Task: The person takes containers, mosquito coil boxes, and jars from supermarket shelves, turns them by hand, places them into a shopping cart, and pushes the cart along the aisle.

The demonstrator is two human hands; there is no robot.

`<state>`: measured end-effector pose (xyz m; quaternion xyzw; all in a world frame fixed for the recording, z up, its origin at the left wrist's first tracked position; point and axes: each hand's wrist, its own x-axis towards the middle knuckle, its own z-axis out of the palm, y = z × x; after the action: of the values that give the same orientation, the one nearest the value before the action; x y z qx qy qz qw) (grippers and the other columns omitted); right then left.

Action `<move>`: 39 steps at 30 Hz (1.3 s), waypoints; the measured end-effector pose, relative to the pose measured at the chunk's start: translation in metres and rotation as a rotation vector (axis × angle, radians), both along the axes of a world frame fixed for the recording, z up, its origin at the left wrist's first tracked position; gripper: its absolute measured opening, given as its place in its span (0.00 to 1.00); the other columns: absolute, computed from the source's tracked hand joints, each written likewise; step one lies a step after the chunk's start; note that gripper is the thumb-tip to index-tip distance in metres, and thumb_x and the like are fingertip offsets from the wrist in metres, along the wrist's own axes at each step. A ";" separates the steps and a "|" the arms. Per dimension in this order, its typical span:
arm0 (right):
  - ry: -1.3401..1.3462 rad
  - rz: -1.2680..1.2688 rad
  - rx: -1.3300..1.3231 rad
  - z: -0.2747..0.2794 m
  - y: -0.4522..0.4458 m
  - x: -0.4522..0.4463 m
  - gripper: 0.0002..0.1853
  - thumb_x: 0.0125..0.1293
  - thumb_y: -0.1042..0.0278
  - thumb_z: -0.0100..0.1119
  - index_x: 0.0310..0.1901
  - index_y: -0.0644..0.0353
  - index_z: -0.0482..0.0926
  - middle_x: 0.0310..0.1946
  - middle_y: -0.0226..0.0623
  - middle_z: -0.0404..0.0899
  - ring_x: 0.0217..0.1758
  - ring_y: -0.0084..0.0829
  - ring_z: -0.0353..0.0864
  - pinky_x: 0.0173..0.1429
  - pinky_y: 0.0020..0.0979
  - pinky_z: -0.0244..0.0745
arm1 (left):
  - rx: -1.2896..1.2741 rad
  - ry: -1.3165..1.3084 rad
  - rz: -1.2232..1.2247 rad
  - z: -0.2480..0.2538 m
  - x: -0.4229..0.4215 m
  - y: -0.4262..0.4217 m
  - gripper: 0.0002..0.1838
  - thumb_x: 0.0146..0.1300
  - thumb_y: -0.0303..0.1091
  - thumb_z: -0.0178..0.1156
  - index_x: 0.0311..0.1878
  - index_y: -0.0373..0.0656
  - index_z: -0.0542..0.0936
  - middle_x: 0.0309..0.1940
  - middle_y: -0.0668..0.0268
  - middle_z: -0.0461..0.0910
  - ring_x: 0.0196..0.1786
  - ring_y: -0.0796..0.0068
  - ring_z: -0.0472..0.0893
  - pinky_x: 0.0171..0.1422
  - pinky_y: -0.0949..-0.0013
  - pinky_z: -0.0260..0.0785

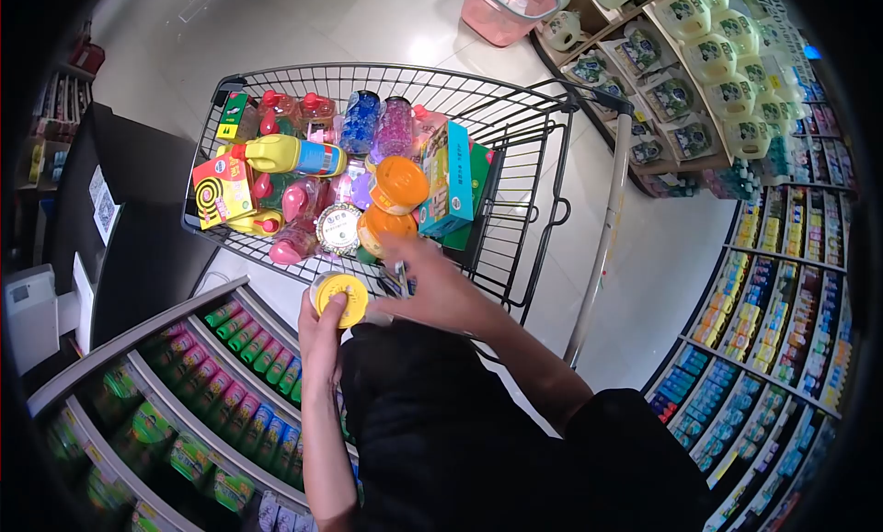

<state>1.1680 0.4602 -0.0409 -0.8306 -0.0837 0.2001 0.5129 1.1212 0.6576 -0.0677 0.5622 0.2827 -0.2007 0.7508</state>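
Note:
A round yellow-lidded container (pixel 341 299) is held in my left hand (pixel 322 334), the thumb resting on its lid. To the right of it, my right hand (pixel 428 284) is raised at the near side of the cart, blurred by motion, with something small and dark near its fingers that I cannot make out. Just beyond that hand, orange-lidded tubs (pixel 398 184) sit in the wire shopping cart (pixel 515 247). Beside them are a white-lidded tub (pixel 338 229), a yellow bottle (pixel 280 153), a teal box (pixel 448 178) and several pink bottles.
Shelves of green and pink cans (pixel 244 408) run along the lower left. A black counter (pixel 138 219) stands at the left. At the top is a pink basket (pixel 501 15) on the floor. Shelves of jugs and packets (pixel 731 95) line the right.

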 end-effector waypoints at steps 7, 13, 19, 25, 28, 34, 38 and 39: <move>0.062 -0.595 -0.650 -0.141 -0.062 0.068 0.45 0.54 0.44 0.67 0.60 0.77 0.62 0.52 0.64 0.72 0.56 0.55 0.75 0.57 0.46 0.72 | -0.152 0.036 0.190 -0.009 -0.031 0.055 0.26 0.67 0.46 0.55 0.58 0.34 0.70 0.47 0.49 0.79 0.46 0.60 0.82 0.54 0.60 0.76; 0.269 -0.677 -0.668 -0.161 -0.064 0.070 0.37 0.54 0.48 0.64 0.55 0.74 0.67 0.47 0.65 0.74 0.51 0.59 0.77 0.56 0.48 0.72 | -0.309 0.058 0.056 -0.021 -0.032 0.087 0.28 0.67 0.48 0.54 0.58 0.31 0.70 0.46 0.47 0.79 0.47 0.56 0.82 0.55 0.59 0.76; 0.030 -0.843 -0.709 -0.119 -0.047 0.024 0.38 0.55 0.52 0.62 0.62 0.70 0.66 0.47 0.63 0.74 0.51 0.58 0.77 0.57 0.47 0.72 | -0.305 0.082 -0.103 -0.027 -0.003 0.106 0.27 0.67 0.48 0.54 0.57 0.33 0.71 0.47 0.48 0.80 0.47 0.57 0.82 0.56 0.59 0.76; -0.021 -0.995 -0.674 -0.062 -0.038 0.001 0.35 0.58 0.52 0.61 0.63 0.65 0.68 0.50 0.57 0.74 0.51 0.51 0.78 0.56 0.43 0.73 | -0.334 0.109 -0.218 -0.029 0.026 0.094 0.22 0.69 0.42 0.53 0.58 0.35 0.70 0.46 0.50 0.80 0.47 0.60 0.83 0.55 0.62 0.76; -0.131 -1.035 -0.635 -0.057 -0.039 0.002 0.31 0.60 0.55 0.63 0.61 0.63 0.71 0.44 0.52 0.75 0.47 0.46 0.79 0.50 0.40 0.75 | -0.268 0.117 -0.253 -0.028 0.033 0.079 0.26 0.68 0.48 0.53 0.56 0.33 0.72 0.46 0.50 0.80 0.48 0.58 0.82 0.56 0.61 0.75; -0.134 -0.938 -0.613 -0.093 -0.037 0.018 0.30 0.57 0.57 0.64 0.60 0.61 0.72 0.39 0.48 0.72 0.42 0.46 0.77 0.47 0.42 0.74 | -0.224 0.144 -0.299 -0.028 0.043 0.059 0.27 0.68 0.46 0.54 0.57 0.31 0.71 0.47 0.49 0.80 0.47 0.59 0.83 0.55 0.61 0.77; -0.110 -0.846 -0.676 -0.114 -0.033 0.035 0.30 0.56 0.58 0.65 0.59 0.62 0.73 0.39 0.51 0.71 0.46 0.49 0.75 0.48 0.44 0.74 | -0.210 0.169 -0.301 -0.026 0.053 0.052 0.24 0.69 0.43 0.54 0.58 0.32 0.70 0.46 0.51 0.80 0.48 0.58 0.83 0.56 0.60 0.77; -0.106 -0.816 -0.694 -0.117 -0.032 0.040 0.30 0.56 0.58 0.65 0.59 0.62 0.73 0.39 0.52 0.71 0.46 0.50 0.75 0.49 0.45 0.74 | -0.234 0.186 -0.266 -0.026 0.056 0.050 0.22 0.69 0.41 0.54 0.57 0.33 0.69 0.46 0.52 0.79 0.48 0.57 0.83 0.55 0.59 0.77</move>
<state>1.2078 0.4286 -0.1578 -0.9253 0.2913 -0.0420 0.2393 1.1771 0.7077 -0.0937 0.4825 0.2489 -0.3807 0.7485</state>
